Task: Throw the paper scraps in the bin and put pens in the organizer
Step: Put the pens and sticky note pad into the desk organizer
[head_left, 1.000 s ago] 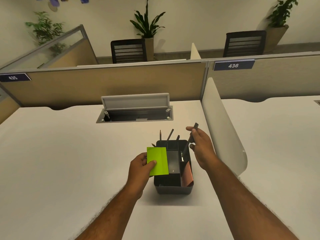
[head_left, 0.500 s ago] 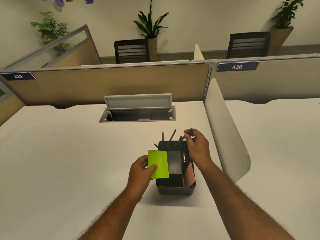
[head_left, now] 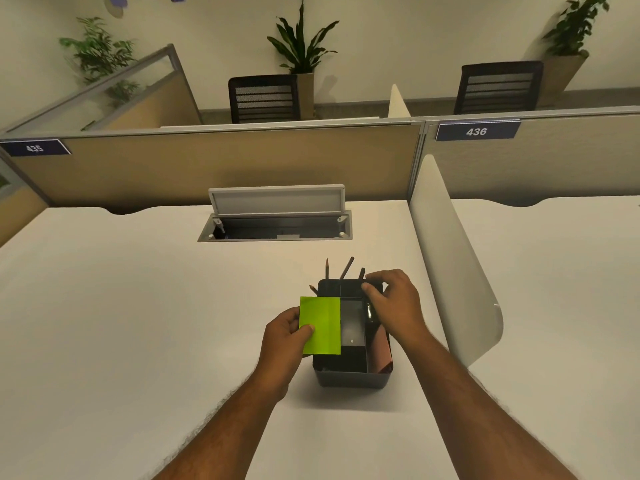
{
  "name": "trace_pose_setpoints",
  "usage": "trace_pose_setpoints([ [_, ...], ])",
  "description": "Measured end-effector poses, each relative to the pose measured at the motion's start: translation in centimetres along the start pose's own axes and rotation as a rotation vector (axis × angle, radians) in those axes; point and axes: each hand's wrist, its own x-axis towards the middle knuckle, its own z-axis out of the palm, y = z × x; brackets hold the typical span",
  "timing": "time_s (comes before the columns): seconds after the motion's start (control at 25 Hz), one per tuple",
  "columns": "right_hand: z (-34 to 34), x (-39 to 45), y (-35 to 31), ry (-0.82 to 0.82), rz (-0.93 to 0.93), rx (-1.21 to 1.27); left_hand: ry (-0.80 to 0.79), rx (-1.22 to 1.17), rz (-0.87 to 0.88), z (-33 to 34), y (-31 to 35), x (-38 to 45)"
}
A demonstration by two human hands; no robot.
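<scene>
A black desk organizer (head_left: 349,377) stands on the white desk, with three pencils or pens (head_left: 346,268) upright in its back compartments. My right hand (head_left: 393,303) hovers over its back right corner, thumb and forefinger pinched on the top of a dark pen (head_left: 370,311) whose body is down in the right compartment. My left hand (head_left: 282,336) holds a folded lime-green paper (head_left: 320,323) by its left edge, over the organizer's left side. A pinkish paper (head_left: 382,355) sits in the right compartment. No bin is in view.
A white curved divider (head_left: 446,258) rises just right of the organizer. An open grey cable hatch (head_left: 277,220) is set into the desk behind it. Beige partition panels (head_left: 214,168) close the desk's far edge, with chairs and plants beyond.
My right hand has come down and left, lowering the pen from above the organizer into its right compartment. The left hand with the green paper has stayed nearly still.
</scene>
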Motion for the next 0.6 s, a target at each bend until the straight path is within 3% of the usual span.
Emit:
trace_pose_setpoints([
  [0.12, -1.5, -1.7, -0.6, 0.064, -0.005, 0.066, -0.046, 0.058, 0.036, 1.0, 0.5, 0.0],
  [0.32, -3.6, -4.3, -1.5, -0.206, -0.023, 0.180, -0.231, 0.221, 0.145, 3.6, 2.1, 0.0],
  [0.48, -4.9, -5.6, -0.4, -0.119, -0.018, 0.170, -0.321, 0.302, 0.209, 5.8, 3.0, -0.2],
  [0.6, -6.0, -6.9, 0.4, -0.017, 0.007, 0.172, -0.263, 0.277, 0.234, 6.5, 2.8, -0.6],
])
